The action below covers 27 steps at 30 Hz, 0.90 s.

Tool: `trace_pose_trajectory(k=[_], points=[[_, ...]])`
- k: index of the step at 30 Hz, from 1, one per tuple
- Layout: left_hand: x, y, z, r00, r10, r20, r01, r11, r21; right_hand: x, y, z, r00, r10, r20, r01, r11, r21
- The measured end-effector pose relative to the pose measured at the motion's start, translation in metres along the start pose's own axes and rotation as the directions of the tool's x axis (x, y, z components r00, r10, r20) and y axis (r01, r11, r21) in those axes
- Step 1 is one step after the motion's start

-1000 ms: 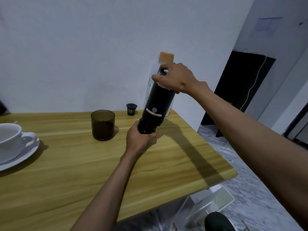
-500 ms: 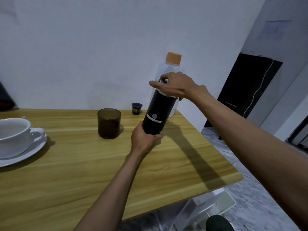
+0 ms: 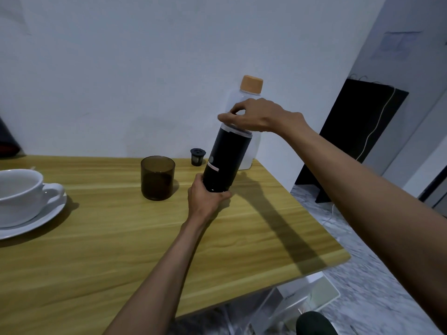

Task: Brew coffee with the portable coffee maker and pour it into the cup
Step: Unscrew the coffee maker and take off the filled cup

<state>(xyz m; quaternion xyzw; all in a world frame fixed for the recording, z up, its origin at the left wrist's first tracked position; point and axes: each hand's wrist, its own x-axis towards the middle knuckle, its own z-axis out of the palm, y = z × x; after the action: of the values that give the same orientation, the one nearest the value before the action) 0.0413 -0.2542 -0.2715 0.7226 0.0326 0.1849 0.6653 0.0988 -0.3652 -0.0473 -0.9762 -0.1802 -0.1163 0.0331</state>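
A tall black portable coffee maker [image 3: 226,158] leans slightly over the wooden table [image 3: 121,250]. My left hand [image 3: 205,201] grips its base from below. My right hand [image 3: 256,114] sits on its top, fingers curled around the lid; the lid itself is mostly hidden. A brown translucent cup [image 3: 157,177] with dark liquid at the bottom stands just left of the maker. A white cup [image 3: 19,192] on a white saucer [image 3: 46,216] rests at the left edge.
A small black filter capsule [image 3: 197,156] stands near the wall behind the maker. A clear water bottle with an orange cap [image 3: 251,84] stands behind my right hand. The table's right edge drops to a marble floor, where a black board leans on the wall.
The coffee maker has tilted closer to upright and turned, its button now facing left. My right hand's fingers have shifted on the top. My left hand keeps its hold on the base.
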Motion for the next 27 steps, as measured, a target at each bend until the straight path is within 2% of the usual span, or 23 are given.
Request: trace_pose_trajectory(k=[3,7,10,14,16,19,21,23,25,27], points=[[0.000,-0.001,0.000,1.000,0.006,0.020,-0.006,1.000,0.001,-0.002,-0.003,0.006,0.998,0.023,-0.053,-0.029,0.994,-0.107],[0.000,-0.002,0.000,0.999,0.016,0.037,-0.017,1.000,0.011,-0.002,-0.005,0.000,0.993,0.031,0.111,-0.049,0.985,0.163],[0.001,-0.003,0.000,0.999,0.019,0.038,-0.019,1.000,0.012,-0.003,-0.003,-0.004,0.994,-0.018,0.108,-0.006,0.976,0.219],[0.001,-0.002,0.001,0.999,0.015,0.043,-0.016,1.000,0.012,-0.006,-0.005,0.005,0.995,-0.001,-0.097,-0.001,1.000,-0.022],[0.000,-0.002,0.001,0.999,0.019,0.043,-0.020,1.000,0.021,-0.007,-0.007,0.007,0.996,0.016,-0.085,-0.018,0.999,-0.034],[0.001,-0.003,0.001,0.999,0.017,0.033,-0.018,1.000,0.025,-0.009,-0.007,0.001,0.998,0.006,0.057,-0.014,0.990,0.143],[0.001,-0.003,0.001,0.999,0.014,0.036,-0.015,1.000,0.025,-0.009,-0.006,-0.003,0.995,-0.012,0.095,-0.006,0.982,0.189],[0.001,-0.003,0.001,0.999,0.007,0.037,-0.007,1.000,0.017,-0.007,-0.006,-0.002,0.999,-0.012,0.050,0.005,0.992,0.126],[0.001,-0.002,0.001,0.999,0.002,0.039,-0.002,1.000,0.020,-0.006,-0.006,0.002,0.998,0.012,-0.064,-0.012,1.000,-0.006],[0.001,-0.002,0.001,0.999,0.002,0.046,-0.003,1.000,0.022,-0.003,-0.008,0.004,0.997,0.035,-0.062,-0.038,0.998,-0.044]])
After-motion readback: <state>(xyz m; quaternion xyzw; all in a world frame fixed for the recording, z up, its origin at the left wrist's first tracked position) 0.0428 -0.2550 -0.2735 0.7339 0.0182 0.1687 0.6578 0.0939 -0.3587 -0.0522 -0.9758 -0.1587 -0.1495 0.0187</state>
